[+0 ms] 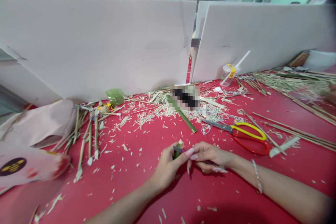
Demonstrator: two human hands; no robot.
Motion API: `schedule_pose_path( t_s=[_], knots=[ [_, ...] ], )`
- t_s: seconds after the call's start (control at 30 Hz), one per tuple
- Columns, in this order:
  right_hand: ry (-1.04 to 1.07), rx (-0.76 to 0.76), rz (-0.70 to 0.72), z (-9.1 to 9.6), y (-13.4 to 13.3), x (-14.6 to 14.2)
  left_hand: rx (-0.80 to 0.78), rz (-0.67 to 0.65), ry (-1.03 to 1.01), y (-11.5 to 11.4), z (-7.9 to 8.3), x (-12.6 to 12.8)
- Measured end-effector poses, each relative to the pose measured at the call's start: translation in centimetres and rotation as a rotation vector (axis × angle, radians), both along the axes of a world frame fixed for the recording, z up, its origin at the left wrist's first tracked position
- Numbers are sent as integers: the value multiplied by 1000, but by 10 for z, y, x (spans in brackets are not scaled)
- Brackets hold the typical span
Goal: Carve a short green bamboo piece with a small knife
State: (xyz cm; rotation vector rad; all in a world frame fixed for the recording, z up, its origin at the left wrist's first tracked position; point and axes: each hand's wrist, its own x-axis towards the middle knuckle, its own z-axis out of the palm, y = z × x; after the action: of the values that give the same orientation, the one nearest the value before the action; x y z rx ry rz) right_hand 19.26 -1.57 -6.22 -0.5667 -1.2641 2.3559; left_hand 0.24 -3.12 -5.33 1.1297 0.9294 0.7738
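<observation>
Taking the two working hands as the centre of the dial, I see a pink pouch with a bee print (42,168) lying at nine o'clock on the red table (126,196), with a pale pink bag (44,122) just above it toward ten. Also at ten lies a bundle of cut sticks (90,138), some with pale tips, and past it, between ten and eleven, a crumpled green packet (115,97). The person's left hand (166,164) has its fingers clamped on a short green piece (176,152) with a pale end, right at the dial's centre. A longer green strip (186,119) points away at twelve, over scattered shavings (147,116). The right hand (210,155) has its fingers closed round a slim purple-handled knife (186,149), its blade against the green piece; a beaded bracelet (257,176) circles that wrist. At one o'clock a clear cup (228,73) with a straw stands near the white partition (252,35). Scissors (237,133) with yellow and red handles lie at two, and between two and three some thin sticks (301,132) stretch toward the table's right side.
</observation>
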Motion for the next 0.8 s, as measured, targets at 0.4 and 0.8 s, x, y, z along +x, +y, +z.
schedule_pose_path(
  t_s=[0.4, 0.8],
  knots=[
    [12, -31, 1, 0, 0, 0, -7, -39, 29, 0, 3, 1],
    [-55, 47, -123, -3, -7, -2, -5, -23, 60, 0, 8, 1]
  ],
)
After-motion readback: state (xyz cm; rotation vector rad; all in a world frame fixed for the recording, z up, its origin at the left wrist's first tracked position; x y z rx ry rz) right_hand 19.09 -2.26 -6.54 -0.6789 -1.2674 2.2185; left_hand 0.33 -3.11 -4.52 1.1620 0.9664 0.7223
